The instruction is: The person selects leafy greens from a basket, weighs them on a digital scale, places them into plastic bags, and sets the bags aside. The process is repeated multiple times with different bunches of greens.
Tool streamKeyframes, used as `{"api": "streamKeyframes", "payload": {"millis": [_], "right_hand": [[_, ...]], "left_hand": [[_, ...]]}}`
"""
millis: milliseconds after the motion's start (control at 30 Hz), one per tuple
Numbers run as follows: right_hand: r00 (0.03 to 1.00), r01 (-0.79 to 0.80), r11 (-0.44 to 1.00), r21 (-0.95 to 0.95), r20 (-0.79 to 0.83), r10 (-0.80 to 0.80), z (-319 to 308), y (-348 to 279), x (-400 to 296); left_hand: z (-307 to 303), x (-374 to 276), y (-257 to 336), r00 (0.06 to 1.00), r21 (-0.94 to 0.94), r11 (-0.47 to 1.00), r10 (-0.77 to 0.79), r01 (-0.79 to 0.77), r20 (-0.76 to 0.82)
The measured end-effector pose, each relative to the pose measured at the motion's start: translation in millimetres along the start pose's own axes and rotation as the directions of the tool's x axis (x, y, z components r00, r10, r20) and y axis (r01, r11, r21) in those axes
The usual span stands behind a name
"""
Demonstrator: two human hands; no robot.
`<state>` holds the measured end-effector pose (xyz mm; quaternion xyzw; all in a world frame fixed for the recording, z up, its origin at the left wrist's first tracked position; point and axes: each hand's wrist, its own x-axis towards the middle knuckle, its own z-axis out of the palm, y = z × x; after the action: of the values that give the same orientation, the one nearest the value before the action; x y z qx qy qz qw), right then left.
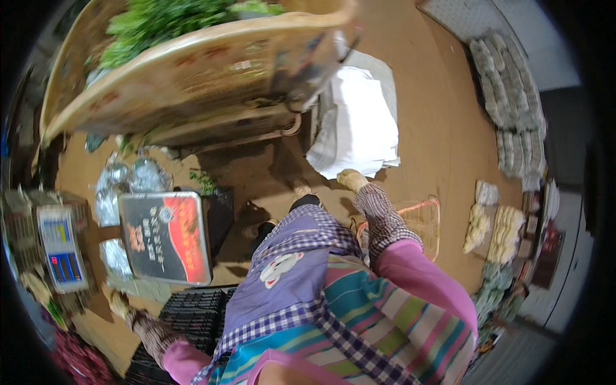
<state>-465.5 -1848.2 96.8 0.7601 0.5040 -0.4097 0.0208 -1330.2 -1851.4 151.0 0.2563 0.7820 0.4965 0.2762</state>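
My right hand point(352, 180), in a pale glove with a checked sleeve cover, reaches forward to the near edge of a stack of white sheets point(358, 120). Its fingers touch or overlap that edge; whether they grip it I cannot tell. Low on the left, my left hand point(118, 304) is held out from my body, also gloved and blurred. Nothing clear shows in it, and its finger position is hard to make out. Clear plastic packs point(115, 257) and a black-and-red rectangular panel point(166, 238) bearing writing lie beyond it.
A large tan tub point(202, 72) holds leafy greens point(163, 29) ahead. A digital scale point(62, 250) stands left, above a dark red net bag point(79, 356). Black plastic crates point(192, 313) are beside my legs. Wrapped packs point(507, 86) line the right side; an orange-rimmed basket point(423, 228) stands nearer.
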Motion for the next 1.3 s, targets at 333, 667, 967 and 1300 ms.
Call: {"api": "streamKeyframes", "payload": {"millis": [333,667,967,1300], "right_hand": [[0.850,-0.430,0.903,0.011,-0.332,0.409,-35,72,119],[0.949,-0.305,0.950,-0.058,-0.105,0.298,-13,130,178],[0.979,-0.061,0.536,0.842,-0.053,0.195,-125,184,88],[0.234,0.951,0.217,0.221,-0.054,-0.971,-186,-68,-39]], "left_hand": [[59,-212,90,0.958,0.348,0.921,-0.079,0.176,-0.275],[112,-268,42,0.922,0.482,0.816,-0.384,0.318,0.041],[389,-381,114,0.771,0.522,0.852,-0.348,0.024,0.533],[535,-411,187,0.133,-0.067,0.968,0.102,-0.244,0.986]]}}
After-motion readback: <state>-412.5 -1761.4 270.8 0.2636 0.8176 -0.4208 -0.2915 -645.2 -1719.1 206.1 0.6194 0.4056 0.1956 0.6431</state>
